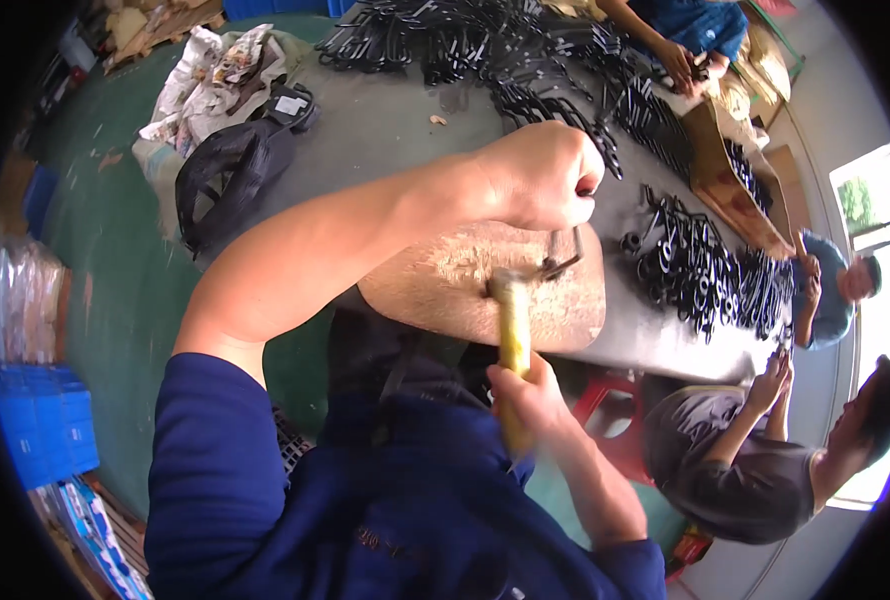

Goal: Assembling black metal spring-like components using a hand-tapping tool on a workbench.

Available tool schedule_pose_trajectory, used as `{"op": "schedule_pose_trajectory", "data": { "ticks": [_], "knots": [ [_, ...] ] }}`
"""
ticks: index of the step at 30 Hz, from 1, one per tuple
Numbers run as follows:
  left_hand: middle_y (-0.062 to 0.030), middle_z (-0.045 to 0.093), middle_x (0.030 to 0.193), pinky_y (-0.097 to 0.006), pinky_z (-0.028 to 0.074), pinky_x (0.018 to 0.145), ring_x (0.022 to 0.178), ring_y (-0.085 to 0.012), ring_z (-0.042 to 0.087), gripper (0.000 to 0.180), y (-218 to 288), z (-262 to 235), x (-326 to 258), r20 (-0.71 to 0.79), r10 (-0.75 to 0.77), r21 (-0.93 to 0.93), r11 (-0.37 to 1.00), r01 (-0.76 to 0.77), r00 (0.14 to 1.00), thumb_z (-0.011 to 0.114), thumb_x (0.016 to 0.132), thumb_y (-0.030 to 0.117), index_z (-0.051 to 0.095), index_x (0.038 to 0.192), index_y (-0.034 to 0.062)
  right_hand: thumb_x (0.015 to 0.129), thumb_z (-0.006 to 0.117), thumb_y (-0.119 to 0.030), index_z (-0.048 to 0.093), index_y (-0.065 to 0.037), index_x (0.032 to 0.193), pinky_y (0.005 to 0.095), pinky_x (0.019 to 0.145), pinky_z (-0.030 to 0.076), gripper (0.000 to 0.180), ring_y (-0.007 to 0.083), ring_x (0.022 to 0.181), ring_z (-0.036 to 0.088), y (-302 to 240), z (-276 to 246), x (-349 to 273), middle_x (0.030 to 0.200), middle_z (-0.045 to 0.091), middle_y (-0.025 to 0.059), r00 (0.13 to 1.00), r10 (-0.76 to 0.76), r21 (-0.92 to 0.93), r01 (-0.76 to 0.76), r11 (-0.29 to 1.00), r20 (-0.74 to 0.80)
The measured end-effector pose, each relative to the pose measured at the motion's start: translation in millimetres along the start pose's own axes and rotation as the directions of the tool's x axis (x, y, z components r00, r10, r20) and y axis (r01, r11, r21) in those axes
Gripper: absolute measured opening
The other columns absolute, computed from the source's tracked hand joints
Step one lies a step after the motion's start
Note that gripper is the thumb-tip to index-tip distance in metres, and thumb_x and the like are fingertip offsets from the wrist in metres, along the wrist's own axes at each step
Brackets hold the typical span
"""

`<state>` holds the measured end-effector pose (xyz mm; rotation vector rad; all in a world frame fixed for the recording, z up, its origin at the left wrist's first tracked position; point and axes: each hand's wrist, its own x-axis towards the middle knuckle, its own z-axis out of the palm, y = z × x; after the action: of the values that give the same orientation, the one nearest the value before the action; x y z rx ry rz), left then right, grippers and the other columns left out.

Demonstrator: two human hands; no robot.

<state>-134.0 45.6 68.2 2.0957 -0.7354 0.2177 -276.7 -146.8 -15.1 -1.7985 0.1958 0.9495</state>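
Observation:
My left hand point(545, 178) is closed in a fist above a worn wooden board point(425, 290). Below the fist a thin bent black metal piece point(563, 266) sticks out and reaches down to the wood; most of it is hidden by my fingers. My right hand point(533, 402) grips a hammer point(513, 335) by its yellow handle. The hammer's head hangs over the board, just left of the metal piece's end, and is slightly blurred. The board's surface is chipped and rough near its middle.
Black metal pieces lie in heaps on the grey table point(375, 120), at the back and at right point(705, 270). A black bag point(230, 175) and white sacks point(220, 80) are at left. Several co-workers point(735, 450) sit around the right side. Blue crates point(45, 420) stand far left.

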Motion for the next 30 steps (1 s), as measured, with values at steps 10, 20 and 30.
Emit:
{"op": "schedule_pose_trajectory", "data": {
  "ticks": [10, 20, 30],
  "knots": [
    [-0.017, 0.056, 0.06, -0.041, 0.044, 0.054, 0.055, -0.0327, 0.057, 0.016, 7.7, 15.0, 5.2, 0.014, 0.062, 0.063, 0.996, -0.063, 0.998, 0.062, 0.072, 0.01, 0.055, 0.061, 0.0001, 0.076, 0.066, 0.002, 0.057, 0.001, 0.089, 0.0277, 0.058, 0.048, 0.016, 0.0115, 0.063, 0.058, -13.3, -2.1, -72.2, 0.072, 0.06, 0.0043, 0.668, -0.721, 0.12, 0.744, 0.658, -0.184],
    [-0.0074, 0.063, 0.064, -0.03, 0.049, 0.05, 0.054, -0.015, 0.062, 0.012, -18.4, -6.6, -6.8, 0.086, -0.134, -0.146, 0.979, 0.145, 0.987, 0.067, 0.083, 0.013, 0.068, 0.08, 0.001, 0.083, 0.071, -0.019, 0.055, 0.0, 0.098, 0.0281, 0.057, 0.049, 0.029, 0.0117, 0.063, 0.057, 1.3, -31.0, -51.3, 0.073, 0.059, 0.0047, 0.981, -0.192, -0.016, 0.193, 0.981, 0.024],
    [-0.0053, 0.063, 0.078, -0.025, 0.053, 0.051, 0.06, -0.0122, 0.063, 0.02, -156.5, -152.7, -75.6, 0.058, -0.836, -0.248, 0.518, 0.819, 0.546, 0.066, 0.091, 0.022, 0.064, 0.096, 0.0028, 0.084, 0.065, -0.011, 0.051, -0.003, 0.094, 0.0292, 0.045, 0.048, 0.019, 0.0176, 0.049, 0.058, 46.1, -134.3, 0.3, 0.071, 0.057, 0.007, 0.889, -0.172, 0.264, 0.303, 0.916, -0.424]
  ]
}}
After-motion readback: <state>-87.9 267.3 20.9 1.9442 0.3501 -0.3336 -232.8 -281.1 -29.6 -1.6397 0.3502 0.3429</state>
